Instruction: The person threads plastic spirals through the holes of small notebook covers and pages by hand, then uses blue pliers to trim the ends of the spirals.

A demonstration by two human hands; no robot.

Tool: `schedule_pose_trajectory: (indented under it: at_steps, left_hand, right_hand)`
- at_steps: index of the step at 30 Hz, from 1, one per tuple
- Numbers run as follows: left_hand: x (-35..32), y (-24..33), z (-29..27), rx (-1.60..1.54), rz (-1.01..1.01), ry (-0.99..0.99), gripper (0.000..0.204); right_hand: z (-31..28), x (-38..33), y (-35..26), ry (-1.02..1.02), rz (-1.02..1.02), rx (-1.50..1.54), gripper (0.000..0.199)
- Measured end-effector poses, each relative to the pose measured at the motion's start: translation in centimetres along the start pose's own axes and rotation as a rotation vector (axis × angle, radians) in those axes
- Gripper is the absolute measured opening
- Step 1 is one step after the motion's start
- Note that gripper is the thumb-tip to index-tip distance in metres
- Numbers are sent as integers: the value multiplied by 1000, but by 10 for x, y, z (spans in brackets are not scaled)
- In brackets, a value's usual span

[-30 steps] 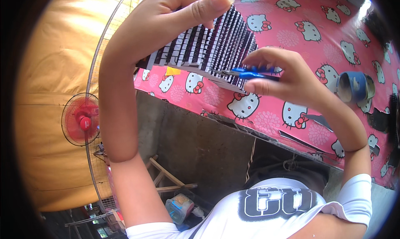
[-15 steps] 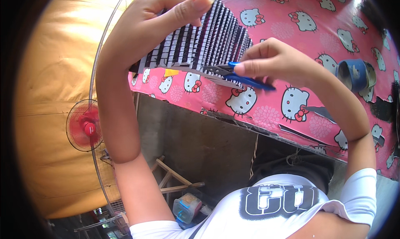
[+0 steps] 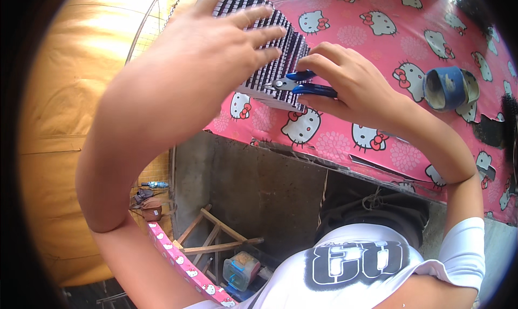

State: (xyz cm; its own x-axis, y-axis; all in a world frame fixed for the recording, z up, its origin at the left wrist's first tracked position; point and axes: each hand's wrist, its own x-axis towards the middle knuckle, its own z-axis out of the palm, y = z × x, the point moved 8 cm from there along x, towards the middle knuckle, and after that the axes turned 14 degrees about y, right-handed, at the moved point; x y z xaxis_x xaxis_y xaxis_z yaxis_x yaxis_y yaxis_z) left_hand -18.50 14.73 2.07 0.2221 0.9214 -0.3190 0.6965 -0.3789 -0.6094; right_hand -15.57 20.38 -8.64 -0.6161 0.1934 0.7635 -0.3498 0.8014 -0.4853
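- Surface [image 3: 334, 144]: pink patterned cover, w/ white cartoon heads & pale flowers; cover torn at R end & along near edge.
- Tarp [image 3: 59, 147]: yellow-orange, hung along L side of view.
- Shirt [image 3: 356, 260]: white, worn by the person, w/ large dark-outlined print at chest; lower ctr.
- L hand [image 3: 226, 47]: back of hand up, slightly blurred, above block. Fingers [image 3: 264, 36] spread wide, straight, w/ no obj. gripped. Contact w/ block: cannot tell.
- Block [image 3: 291, 58]: rows of small white & black segments, pale side wall. Located at upper ctr, over L part of surface; partly hidden by L hand. Base contact w/ surface: cannot tell.
- R hand [image 3: 350, 74]: at R edge of block. Fingers curled, closed around nippers' handles.
- Wood frame [image 3: 226, 226]: crossed pale bars, below surface level, lower L of ctr.
- Strip [image 3: 186, 266]: pink patterned, runs diag. beside L arm.
- Nippers [image 3: 288, 84]: blue handles parted in a V, metal head pointing L, tip at block's near edge. Tip gap: too small to tell.
- Roll [image 3: 455, 88]: blue, on R part of surface, beside beige ring [image 3: 472, 85].
- Tub [image 3: 240, 271]: clear, w/ blue parts, near wood frame's lower end.
- Pouch [image 3: 152, 208]: brown, near strip's upper end.
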Motion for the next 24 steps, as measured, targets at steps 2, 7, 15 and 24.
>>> schedule_pose_trajectory:
  at_steps: [2, 7, 15, 24]
  left_hand:
    - [2, 2, 10, 2, 1, 5, 74]
    - [1, -1, 20, -11, -51, 33, 46]
    - [3, -4, 17, -144, -20, -99, 25]
    - [0, 5, 18, -105, 35, -8, 26]
  right_hand:
    - [-1, 4, -4, 72, -79, -48, 40]
    - [-2, 12, -13, 163, -180, -134, 42]
    - [30, 11, 30, -328, 685, 527, 37]
    - [-4, 9, -5, 159, -36, 3, 39]
